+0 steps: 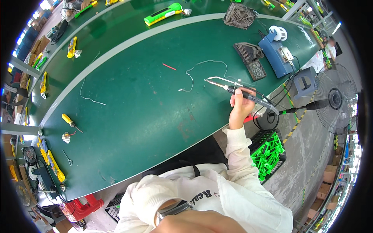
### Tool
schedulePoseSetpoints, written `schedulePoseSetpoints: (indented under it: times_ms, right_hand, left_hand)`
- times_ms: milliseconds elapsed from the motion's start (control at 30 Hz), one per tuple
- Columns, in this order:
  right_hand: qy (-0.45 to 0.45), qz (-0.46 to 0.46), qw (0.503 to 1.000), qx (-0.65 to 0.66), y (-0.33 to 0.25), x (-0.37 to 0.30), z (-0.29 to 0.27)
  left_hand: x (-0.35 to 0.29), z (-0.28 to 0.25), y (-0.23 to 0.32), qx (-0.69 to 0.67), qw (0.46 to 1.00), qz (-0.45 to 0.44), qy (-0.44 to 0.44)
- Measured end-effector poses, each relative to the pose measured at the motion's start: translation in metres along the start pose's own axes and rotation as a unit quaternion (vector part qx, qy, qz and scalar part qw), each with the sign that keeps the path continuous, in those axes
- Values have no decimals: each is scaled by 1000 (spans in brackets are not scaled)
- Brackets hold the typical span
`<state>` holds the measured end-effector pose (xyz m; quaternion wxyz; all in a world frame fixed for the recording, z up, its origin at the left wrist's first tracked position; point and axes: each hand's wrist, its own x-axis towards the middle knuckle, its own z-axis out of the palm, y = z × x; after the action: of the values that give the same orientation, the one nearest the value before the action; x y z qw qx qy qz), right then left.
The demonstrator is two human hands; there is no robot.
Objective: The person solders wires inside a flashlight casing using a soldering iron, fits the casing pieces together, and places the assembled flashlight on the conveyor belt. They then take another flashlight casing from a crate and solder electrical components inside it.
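Observation:
My right hand is closed round the black handle of a soldering iron. A thin metal feed tube runs along the iron, and its tip points left above the green bench. Beneath and beyond the tip, a thin silvery wire lies in a loose curve. A short red wire rests farther left. My left hand is raised close to the camera at the lower edge, below a wristwatch; its fingers are out of sight.
At the right stand a soldering iron holder and a blue solder feeder with a white spool. Leftward lie a yellow screwdriver, a small lamp head and yellow flashlights. A crate of green parts and a fan are beside the bench.

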<state>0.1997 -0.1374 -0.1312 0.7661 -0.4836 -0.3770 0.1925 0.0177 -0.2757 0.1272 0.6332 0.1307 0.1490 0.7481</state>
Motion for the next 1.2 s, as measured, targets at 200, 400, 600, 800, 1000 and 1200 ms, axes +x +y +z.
schedulePoseSetpoints:
  times_ms: [200, 400, 600, 800, 1000, 1200]
  right_hand:
    - [-5, 1, 1000, 8, 1, -1, -2]
    - [-10, 7, 999, 29, 1, -2, -6]
    - [6, 15, 1000, 3, 0, -2, -7]
    - [60, -4, 998, -35, 7, -1, -8]
    - [88, 24, 995, -45, 11, -2, -19]
    - [81, 25, 994, -76, 9, -2, -21]
  left_hand:
    - [7, -29, -12, -100, 980, 62, -161]
    - [6, -56, -5, -130, 960, -17, -249]
    - [35, -118, 13, -95, 839, -197, -498]
    - [83, -119, 54, 191, 694, -249, -648]
    - [135, -98, 39, 35, 888, -32, -458]
    - [136, -89, 32, -1, 923, -33, -384]
